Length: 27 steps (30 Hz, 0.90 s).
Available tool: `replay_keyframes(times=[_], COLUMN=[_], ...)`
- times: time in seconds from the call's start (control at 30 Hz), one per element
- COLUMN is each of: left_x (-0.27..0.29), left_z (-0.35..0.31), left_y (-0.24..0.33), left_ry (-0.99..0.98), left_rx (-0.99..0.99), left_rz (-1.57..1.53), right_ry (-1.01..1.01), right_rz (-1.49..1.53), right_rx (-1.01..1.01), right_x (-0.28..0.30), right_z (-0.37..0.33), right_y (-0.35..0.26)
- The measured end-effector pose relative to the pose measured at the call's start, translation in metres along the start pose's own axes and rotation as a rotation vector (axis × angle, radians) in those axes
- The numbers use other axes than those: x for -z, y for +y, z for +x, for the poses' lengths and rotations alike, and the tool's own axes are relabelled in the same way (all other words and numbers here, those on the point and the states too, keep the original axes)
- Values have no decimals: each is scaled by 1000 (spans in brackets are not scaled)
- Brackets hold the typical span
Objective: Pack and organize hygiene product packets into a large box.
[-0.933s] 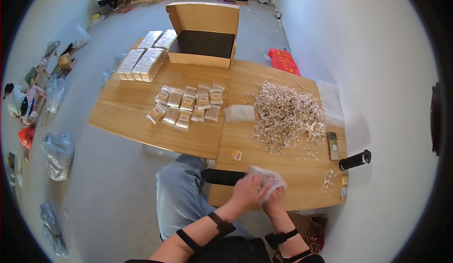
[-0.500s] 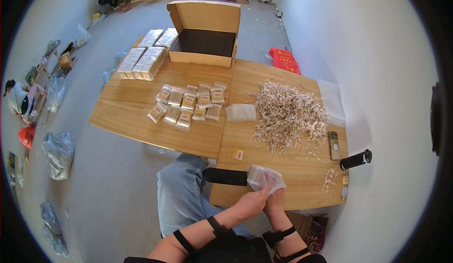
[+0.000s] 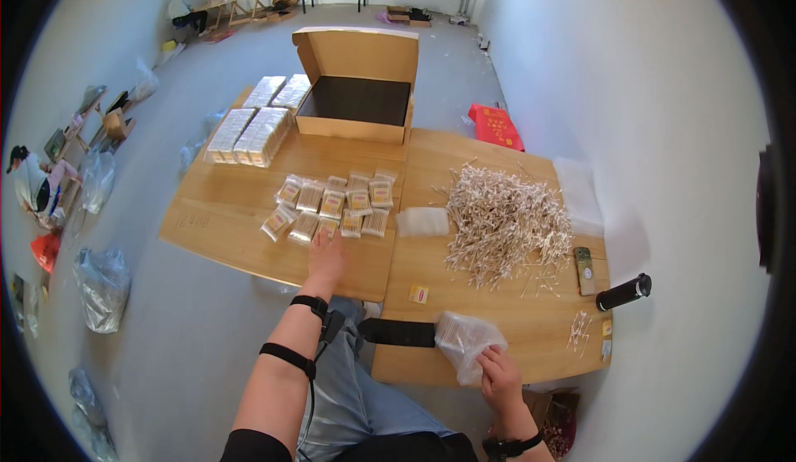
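Observation:
Packets of cotton swabs lie in a loose cluster on the left tabletop, clear-wrapped with yellow-and-white labels. My left hand reaches to the near side of this cluster, its fingers closed about the lower end of one packet. At the near edge of the right tabletop, my right hand pinches the open end of a clear plastic bag. Bundled swabs show through the bag's left part. The bag lies against the end of a black flat strip. A small yellow-and-white card lies just beyond.
A big pile of loose cotton swabs covers the right tabletop, beside flat clear bags. A phone and black bottle are at the right edge. Stacked packets and an open cardboard box stand at the back.
My left hand has left the plastic bag and moved forward and left to the packets. My right hand stays on the bag, which has opened out somewhat. The view has tilted up slightly.

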State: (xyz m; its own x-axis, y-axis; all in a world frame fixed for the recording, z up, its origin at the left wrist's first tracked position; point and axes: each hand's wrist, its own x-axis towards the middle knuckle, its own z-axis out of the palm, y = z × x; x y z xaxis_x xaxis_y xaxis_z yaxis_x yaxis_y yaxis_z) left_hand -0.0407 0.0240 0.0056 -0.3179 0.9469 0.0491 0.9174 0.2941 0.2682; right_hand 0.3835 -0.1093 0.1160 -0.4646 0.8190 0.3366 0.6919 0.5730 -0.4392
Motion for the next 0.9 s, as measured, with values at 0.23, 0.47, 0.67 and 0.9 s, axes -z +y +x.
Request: replay_keyframes(times=[0.23, 0.47, 0.67, 0.9], left_x=[11, 8, -5, 48], left_z=[1, -2, -10, -61], left_y=[10, 1, -14, 31], left_ry=[-47, -9, -97, -58], left_rx=[-4, 122, 104, 54], left_rz=[100, 105, -66, -778], right_ry=[116, 155, 230, 290], right_rz=[5, 26, 60, 224], right_rx=[-89, -59, -87, -144], right_x=[7, 8, 19, 26], right_z=[-13, -8, -17, -8], right_y=[6, 8, 8, -3])
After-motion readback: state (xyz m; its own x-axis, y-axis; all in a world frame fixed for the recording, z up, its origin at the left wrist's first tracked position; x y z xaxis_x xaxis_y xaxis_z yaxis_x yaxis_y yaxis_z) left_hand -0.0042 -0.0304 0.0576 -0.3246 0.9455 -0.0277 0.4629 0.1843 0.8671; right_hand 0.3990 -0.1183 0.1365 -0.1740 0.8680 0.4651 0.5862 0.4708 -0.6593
